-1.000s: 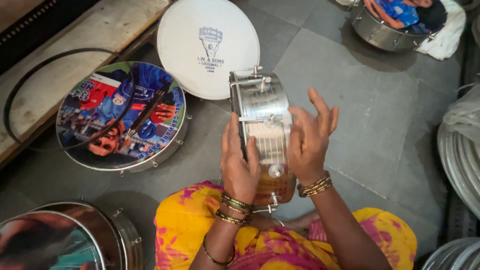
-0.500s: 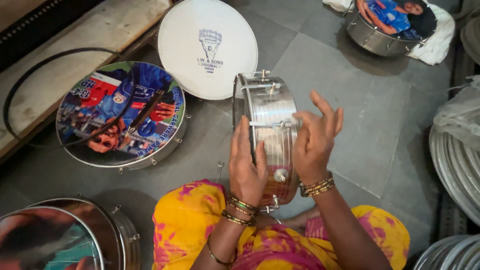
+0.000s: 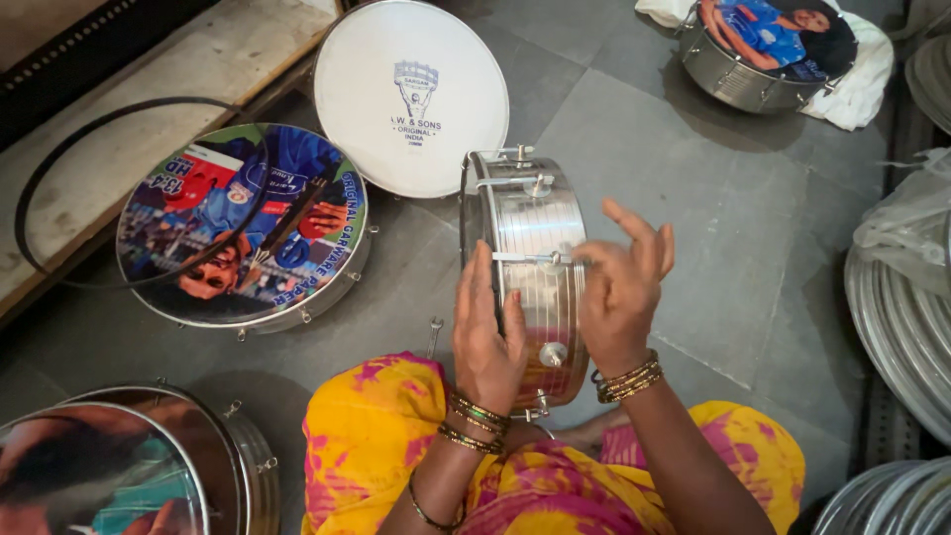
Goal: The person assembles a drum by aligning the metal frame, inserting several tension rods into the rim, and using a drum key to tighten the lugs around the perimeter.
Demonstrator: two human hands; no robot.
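Fingers of the right hand (image 3: 619, 292) are spread and lifted, with the thumb and forefinger brought together at a small tuning bolt (image 3: 555, 260) on the side of the steel drum (image 3: 530, 287); whether the bolt is truly pinched cannot be told. Fingers of the left hand (image 3: 485, 337) are held straight and close together, and the palm is pressed flat against the left rim of the drum to steady it.

The drum is held on edge in front of the lap, just beyond the yellow and pink cloth (image 3: 396, 456), so that its shiny shell is turned up toward the camera. Its round faces are turned left and right, and the shell runs from near to far between the 2 hands. The bolt lies on the right part of the shell, directly under the right fingertips, so the right hand is the nearer one to it; the left hand is kept on the opposite side.

On the grey floor (image 3: 753, 218), a white drum skin (image 3: 411, 94) is seen far and left, a picture-printed drum (image 3: 243, 228) further left, and another printed drum (image 3: 763, 50) far right.
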